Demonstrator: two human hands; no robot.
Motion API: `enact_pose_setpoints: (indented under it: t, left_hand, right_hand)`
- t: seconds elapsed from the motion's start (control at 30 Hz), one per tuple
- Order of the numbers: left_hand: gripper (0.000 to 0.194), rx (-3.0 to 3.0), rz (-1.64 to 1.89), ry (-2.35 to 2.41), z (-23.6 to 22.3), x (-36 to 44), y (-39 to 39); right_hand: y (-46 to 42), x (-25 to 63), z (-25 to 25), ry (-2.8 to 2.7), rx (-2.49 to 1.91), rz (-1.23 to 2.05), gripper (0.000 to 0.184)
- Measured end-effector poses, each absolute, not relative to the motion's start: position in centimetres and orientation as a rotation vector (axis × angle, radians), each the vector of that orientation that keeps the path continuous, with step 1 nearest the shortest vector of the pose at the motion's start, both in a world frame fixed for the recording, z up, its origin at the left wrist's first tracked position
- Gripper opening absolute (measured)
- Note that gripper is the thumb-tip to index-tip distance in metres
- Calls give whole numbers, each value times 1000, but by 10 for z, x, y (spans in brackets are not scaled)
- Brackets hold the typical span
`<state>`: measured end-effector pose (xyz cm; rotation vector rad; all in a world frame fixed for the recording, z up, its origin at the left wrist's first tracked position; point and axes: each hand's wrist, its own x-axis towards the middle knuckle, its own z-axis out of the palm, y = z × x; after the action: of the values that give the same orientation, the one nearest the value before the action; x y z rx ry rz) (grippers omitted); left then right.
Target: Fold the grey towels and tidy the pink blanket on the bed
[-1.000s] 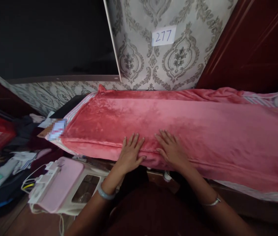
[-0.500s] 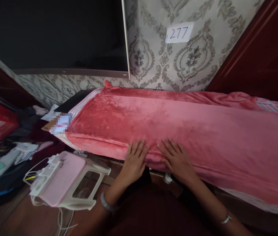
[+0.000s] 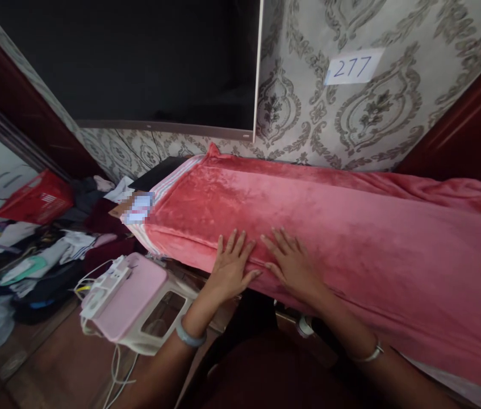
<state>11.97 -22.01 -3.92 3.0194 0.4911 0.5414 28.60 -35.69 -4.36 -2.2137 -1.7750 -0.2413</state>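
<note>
A pink plush blanket (image 3: 351, 238) with a striped border covers a long, low piece of furniture against the wall. Near its front edge, my left hand (image 3: 230, 270) lies on the cloth with its fingers spread. To the right, my right hand (image 3: 293, 261) also rests flat there, fingers apart. Neither hand grips anything. A raised seam or fold in the blanket runs along the front edge beside both palms. At the back, the cloth is bunched toward the right end. What lies under the blanket is mostly hidden.
A pink and white stool (image 3: 138, 298) carrying a power strip (image 3: 106, 287) stands at the left, cables trailing to the floor. Behind it are heaped clothes (image 3: 57, 255) and a red bag (image 3: 40, 199). A large television (image 3: 159, 62) hangs above the blanket's left end.
The view has turned left, so the scene sits farther right and more of the clothes pile shows. Both hands remain spread on the blanket, slightly farther left along its front edge.
</note>
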Motion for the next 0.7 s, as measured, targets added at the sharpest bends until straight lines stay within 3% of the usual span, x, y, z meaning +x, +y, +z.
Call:
enact_pose_setpoints:
  t: [0.33, 0.7]
  left_hand:
    - [66, 3038, 548, 514, -68, 103, -223]
    - [72, 3001, 562, 495, -77, 95, -226]
  right_hand:
    - [-353, 268, -64, -1882, -2249, -325, 55]
    - [-360, 259, -74, -1827, -2174, -401, 50]
